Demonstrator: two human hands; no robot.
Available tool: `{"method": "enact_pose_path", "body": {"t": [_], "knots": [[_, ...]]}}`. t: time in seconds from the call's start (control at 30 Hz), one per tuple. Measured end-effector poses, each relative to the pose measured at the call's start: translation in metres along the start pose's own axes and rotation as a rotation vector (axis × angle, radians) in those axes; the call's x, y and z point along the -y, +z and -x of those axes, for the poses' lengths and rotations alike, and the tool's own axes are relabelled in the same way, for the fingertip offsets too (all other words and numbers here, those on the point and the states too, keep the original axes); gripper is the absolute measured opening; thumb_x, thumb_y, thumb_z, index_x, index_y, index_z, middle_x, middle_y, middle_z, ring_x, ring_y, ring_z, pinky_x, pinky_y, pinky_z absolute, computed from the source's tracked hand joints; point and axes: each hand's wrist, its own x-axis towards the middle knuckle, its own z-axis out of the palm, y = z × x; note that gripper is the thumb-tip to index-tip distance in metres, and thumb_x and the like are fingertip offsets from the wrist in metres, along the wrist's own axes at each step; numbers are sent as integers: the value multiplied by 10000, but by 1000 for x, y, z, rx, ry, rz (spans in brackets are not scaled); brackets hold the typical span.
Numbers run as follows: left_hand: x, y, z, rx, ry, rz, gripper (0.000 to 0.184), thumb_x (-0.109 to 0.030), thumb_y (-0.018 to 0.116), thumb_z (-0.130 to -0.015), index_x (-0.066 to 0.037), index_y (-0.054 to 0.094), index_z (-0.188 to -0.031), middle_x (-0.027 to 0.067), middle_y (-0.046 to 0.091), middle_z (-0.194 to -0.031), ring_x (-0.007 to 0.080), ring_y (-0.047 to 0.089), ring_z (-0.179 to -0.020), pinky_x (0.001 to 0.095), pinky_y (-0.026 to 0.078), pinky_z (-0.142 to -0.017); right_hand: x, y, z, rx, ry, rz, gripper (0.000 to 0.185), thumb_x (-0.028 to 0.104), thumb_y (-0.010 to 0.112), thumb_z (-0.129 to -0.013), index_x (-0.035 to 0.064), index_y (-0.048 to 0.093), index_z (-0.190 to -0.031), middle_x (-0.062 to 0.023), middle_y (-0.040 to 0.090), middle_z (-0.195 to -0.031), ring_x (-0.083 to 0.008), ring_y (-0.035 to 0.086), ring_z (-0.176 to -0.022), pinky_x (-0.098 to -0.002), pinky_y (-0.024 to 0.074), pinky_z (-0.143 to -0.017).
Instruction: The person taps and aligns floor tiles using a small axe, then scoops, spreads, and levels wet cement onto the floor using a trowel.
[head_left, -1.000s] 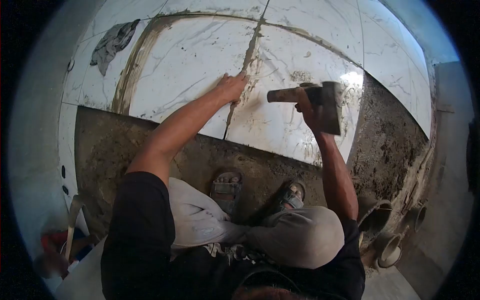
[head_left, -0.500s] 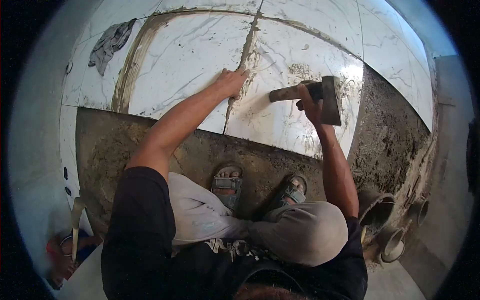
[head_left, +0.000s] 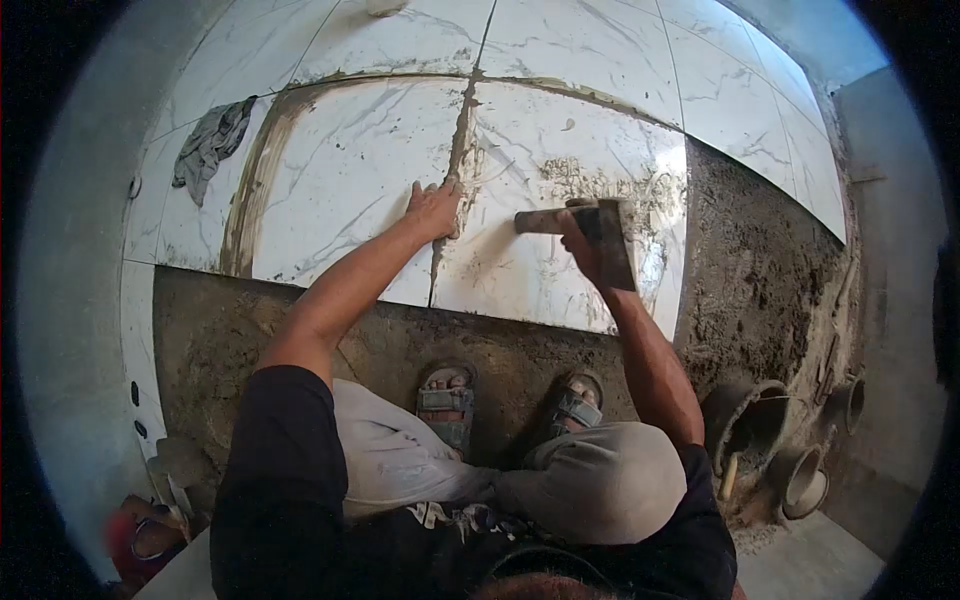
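"Above the right tile, what holds the hammer?"

"The right hand, fingers wrapped round the handle close beside the head. Whether the butt touches the tile cannot be told."

"State of the left hand?"

"Back uppermost, at the joint, fingers loosely spread. No object is visible in its grasp."

"Which faults are possible?"

"By judgement, two. A hard or off-square knock could chip the right tile or leave it uneven with its neighbour. A slack grip could let the butt slide towards the left hand's fingers."

"Orientation?"

"The handle's long axis runs crosswise, butt pointing to the person's left, towards the joint. The head sits at the opposite end and lies across that axis."

"Surroundings?"

"Left tile across the joint; cloth farther left; mortar right of the right tile; buckets near the person's right arm."
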Motion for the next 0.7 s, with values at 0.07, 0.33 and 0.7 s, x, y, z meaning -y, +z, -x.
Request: {"method": "enact_pose_path", "body": {"t": [0.07, 0.33, 0.7], "knots": [[3, 2, 0, 13, -5, 20, 949, -274, 796, -581, -60, 300, -1361, 121, 242, -1452, 352, 383, -1237, 584, 252, -1013, 11, -6, -9, -50, 8, -92, 235, 221, 583, -878, 15, 573, -991, -25, 544, -627, -91, 512, -557, -243, 423, -519], [21, 9, 20, 46, 135, -12, 1079, -309, 815, -551, -197, 187, -1420, 103, 54, -1501, 360, 215, -1333, 617, 213, -1018, 7, 11, 2, -33, 63, -103, 209, 164, 604, -856, -12, 553, -955, -60, 572, -634, -114, 525, -521, -254, 430, -487], [15, 43, 66, 63, -27, 63, 1253, -449, 822, -497, -236, 25, -1440, 184, -16, -1485, 501, 103, -1311, 713, 167, -956, 4, 3, 14, -92, 231, -130, 251, 195, 636, -839, -17, 583, -962, -89, 614, -672, -117, 562, -533, -251, 454, -473]]}}
